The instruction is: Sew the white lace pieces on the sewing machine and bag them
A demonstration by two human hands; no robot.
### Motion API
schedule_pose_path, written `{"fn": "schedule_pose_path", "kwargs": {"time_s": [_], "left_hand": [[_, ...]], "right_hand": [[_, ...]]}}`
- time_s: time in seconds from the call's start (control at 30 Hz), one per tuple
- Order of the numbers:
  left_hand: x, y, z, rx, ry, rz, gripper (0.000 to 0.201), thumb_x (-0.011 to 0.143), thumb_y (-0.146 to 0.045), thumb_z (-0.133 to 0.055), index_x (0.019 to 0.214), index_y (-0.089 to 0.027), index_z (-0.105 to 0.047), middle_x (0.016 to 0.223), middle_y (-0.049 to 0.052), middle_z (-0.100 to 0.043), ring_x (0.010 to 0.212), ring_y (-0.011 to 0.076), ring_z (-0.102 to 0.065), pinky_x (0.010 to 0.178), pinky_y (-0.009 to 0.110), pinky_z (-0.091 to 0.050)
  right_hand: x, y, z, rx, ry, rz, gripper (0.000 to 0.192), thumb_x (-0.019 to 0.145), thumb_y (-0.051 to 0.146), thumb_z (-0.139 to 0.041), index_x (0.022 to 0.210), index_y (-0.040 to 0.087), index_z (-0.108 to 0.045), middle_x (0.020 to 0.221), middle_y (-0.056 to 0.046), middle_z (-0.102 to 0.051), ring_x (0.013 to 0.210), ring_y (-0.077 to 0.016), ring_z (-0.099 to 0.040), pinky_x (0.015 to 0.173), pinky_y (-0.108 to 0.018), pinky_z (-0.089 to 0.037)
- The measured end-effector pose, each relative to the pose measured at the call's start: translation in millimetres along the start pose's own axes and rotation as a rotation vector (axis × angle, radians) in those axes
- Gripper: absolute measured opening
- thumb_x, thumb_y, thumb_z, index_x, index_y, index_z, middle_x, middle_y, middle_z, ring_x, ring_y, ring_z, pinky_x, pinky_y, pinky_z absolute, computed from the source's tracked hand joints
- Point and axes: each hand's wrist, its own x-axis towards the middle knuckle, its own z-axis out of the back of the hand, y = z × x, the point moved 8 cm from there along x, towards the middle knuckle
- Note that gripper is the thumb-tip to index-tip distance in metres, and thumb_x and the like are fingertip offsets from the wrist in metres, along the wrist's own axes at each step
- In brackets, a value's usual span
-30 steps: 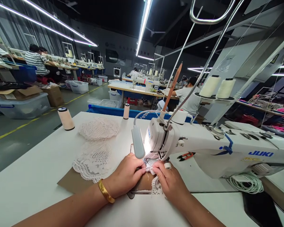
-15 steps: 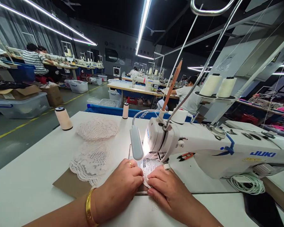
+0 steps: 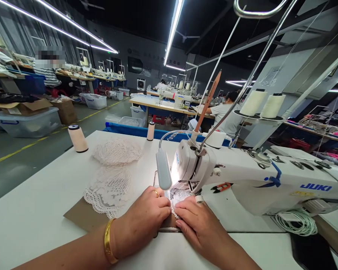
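Observation:
A small piece of white lace (image 3: pixel 180 195) lies under the needle area of the white sewing machine (image 3: pixel 239 168), lit by its lamp (image 3: pixel 163 170). My left hand (image 3: pixel 146 212), with a ring and a gold bangle, is closed at the lace's left edge, its fingertips pinched together. From the right, my right hand (image 3: pixel 201 221) presses bent fingers onto the lace, thumb tucked close below. Its fingertips cover part of the lace. The presser foot and needle are mostly hidden behind the lamp and machine head. Left of my hands, more lace (image 3: pixel 109 191) lies partly on brown board (image 3: pixel 84 215).
Thread cones (image 3: pixel 78 138) and a smaller spool (image 3: pixel 150 131) stand on the white table (image 3: pixel 45 210). Red-handled thread snips (image 3: pixel 222 187) lie beneath the machine arm. A coiled cable (image 3: pixel 295 221) and a dark phone-like slab (image 3: pixel 312 251) are at right. Co-workers sit beyond.
The lace between my hands has moved away from me, further under the machine head, and more brown surface shows below it. Both hands stay nearly in place; the view shifts slightly.

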Motion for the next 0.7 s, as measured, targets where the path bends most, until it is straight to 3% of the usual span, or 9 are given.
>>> {"fn": "schedule_pose_path", "kwargs": {"time_s": [0.17, 0.33, 0.53, 0.7], "left_hand": [[0, 4, -2.9, 0.013, -0.005, 0.003, 0.019, 0.084, -0.001, -0.065, 0.082, -0.020, -0.061, 0.087, 0.000, -0.072, 0.083, 0.0213, -0.055, 0.070, 0.038, -0.033], [2, 9, -4.0, 0.043, 0.012, 0.037, 0.018, 0.089, -0.003, -0.065, 0.082, -0.019, -0.063, 0.088, 0.000, -0.073, 0.083, 0.0211, -0.059, 0.073, 0.038, -0.036], [8, 16, -7.0, 0.097, 0.063, 0.085, 0.021, 0.099, -0.006, -0.061, 0.081, -0.018, -0.065, 0.090, 0.000, -0.074, 0.086, 0.0214, -0.063, 0.083, 0.041, -0.041], [11, 22, -5.9, 0.084, 0.073, 0.137, 0.028, 0.105, -0.011, -0.050, 0.084, -0.019, -0.065, 0.090, 0.002, -0.073, 0.085, 0.0225, -0.062, 0.079, 0.040, -0.042]], "right_hand": [[1, -1, -3, 0.003, 0.002, 0.000, 0.021, 0.109, 0.019, -0.050, 0.113, 0.027, -0.068, 0.099, -0.005, -0.073, 0.086, -0.0241, -0.067, 0.074, -0.037, -0.052], [4, -6, -7, 0.030, 0.019, -0.042, 0.019, 0.105, 0.012, -0.051, 0.104, 0.024, -0.066, 0.099, -0.005, -0.072, 0.087, -0.0247, -0.064, 0.070, -0.036, -0.050], [9, -10, -8, 0.025, 0.006, -0.065, 0.020, 0.105, 0.012, -0.051, 0.108, 0.024, -0.067, 0.105, -0.005, -0.074, 0.091, -0.0255, -0.065, 0.074, -0.037, -0.054], [9, -14, -7, -0.011, -0.032, -0.079, 0.026, 0.104, 0.013, -0.054, 0.121, 0.027, -0.068, 0.118, -0.005, -0.076, 0.098, -0.0264, -0.069, 0.083, -0.039, -0.057]]}}
